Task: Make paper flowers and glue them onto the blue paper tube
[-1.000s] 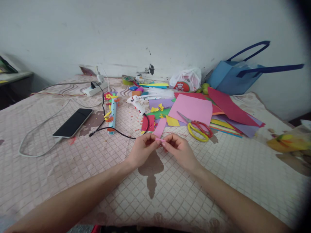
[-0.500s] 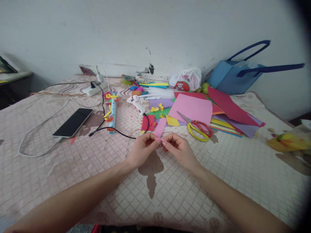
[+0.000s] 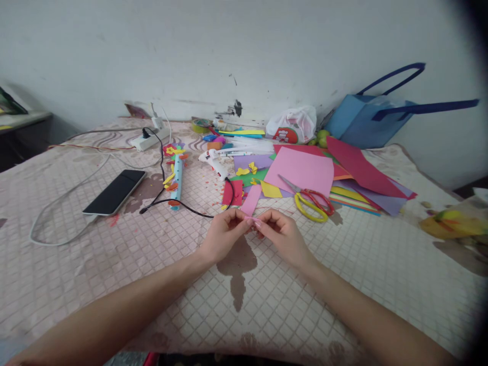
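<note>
A small pink piece (image 3: 250, 218) sits at the meeting point of the two hands, low over the tablecloth (image 3: 282, 295). The left hand (image 3: 225, 235) pinches it from one side and the right hand (image 3: 286, 235) from the other, thumbs and forefingers closed narrowly on it, so neither hand is nearer than the other. What shows of the piece runs from side to side, its visible length bridging the two sets of fingertips (most of it is hidden by them, so I cannot tell whether it is folded, twisted or rolled).

Just beyond the grip lies a pink strip (image 3: 252, 198), its long axis pointing away from the person and leaning a little to the right. Its near end reaches the fingertips in this view, closer to the left hand's; whether it touches them or the small piece I cannot tell. The scissors (image 3: 309, 202) lie beyond the right hand, blades on a pink sheet (image 3: 303, 168), while the glue gun (image 3: 214, 165) rests farther back, beyond the left hand
</note>
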The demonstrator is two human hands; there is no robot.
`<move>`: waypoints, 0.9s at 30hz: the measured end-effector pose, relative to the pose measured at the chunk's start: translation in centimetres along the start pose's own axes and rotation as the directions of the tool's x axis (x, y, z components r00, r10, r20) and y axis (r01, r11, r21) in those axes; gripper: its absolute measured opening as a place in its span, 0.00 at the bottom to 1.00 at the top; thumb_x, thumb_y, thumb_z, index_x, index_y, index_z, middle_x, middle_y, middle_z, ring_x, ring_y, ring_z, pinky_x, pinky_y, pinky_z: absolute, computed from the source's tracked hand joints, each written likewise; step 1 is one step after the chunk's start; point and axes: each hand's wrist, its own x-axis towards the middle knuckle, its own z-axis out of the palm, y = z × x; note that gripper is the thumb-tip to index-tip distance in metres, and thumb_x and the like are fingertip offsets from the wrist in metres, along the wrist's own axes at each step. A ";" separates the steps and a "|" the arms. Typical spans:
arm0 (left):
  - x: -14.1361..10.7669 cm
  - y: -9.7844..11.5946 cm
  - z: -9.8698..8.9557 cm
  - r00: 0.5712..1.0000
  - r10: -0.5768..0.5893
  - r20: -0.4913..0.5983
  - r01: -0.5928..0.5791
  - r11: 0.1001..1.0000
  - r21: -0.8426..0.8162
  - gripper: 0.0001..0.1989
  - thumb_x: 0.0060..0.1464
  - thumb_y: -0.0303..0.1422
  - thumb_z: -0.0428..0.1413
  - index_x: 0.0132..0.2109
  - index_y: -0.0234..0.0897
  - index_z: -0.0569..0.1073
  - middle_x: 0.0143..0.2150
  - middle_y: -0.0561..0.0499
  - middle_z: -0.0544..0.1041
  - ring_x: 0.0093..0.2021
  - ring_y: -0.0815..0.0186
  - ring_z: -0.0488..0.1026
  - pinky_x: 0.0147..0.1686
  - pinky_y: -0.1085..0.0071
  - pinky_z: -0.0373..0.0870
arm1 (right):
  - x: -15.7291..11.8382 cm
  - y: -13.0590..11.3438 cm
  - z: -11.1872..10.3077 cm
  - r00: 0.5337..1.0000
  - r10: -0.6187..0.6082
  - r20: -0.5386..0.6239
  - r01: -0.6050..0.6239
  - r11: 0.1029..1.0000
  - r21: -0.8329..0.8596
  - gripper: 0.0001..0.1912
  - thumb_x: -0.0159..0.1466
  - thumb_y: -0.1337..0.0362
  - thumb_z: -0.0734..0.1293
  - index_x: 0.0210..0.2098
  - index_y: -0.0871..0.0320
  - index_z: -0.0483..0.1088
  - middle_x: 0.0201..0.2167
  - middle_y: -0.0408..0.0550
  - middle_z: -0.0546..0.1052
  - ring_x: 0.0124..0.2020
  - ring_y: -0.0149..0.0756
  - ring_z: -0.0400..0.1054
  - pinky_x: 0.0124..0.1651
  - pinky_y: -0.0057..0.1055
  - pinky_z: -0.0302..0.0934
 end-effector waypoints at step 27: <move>0.0 0.5 0.0 0.993 -0.108 0.043 0.106 0.993 0.048 0.12 0.50 0.38 0.58 0.29 0.32 0.70 0.24 0.53 0.70 0.25 0.73 0.65 0.26 0.77 0.61 | 0.5 -1.1 -1.2 0.984 0.045 0.173 -0.059 0.995 0.077 0.15 0.62 0.53 0.63 0.28 0.58 0.69 0.24 0.43 0.69 0.26 0.30 0.63 0.30 0.29 0.60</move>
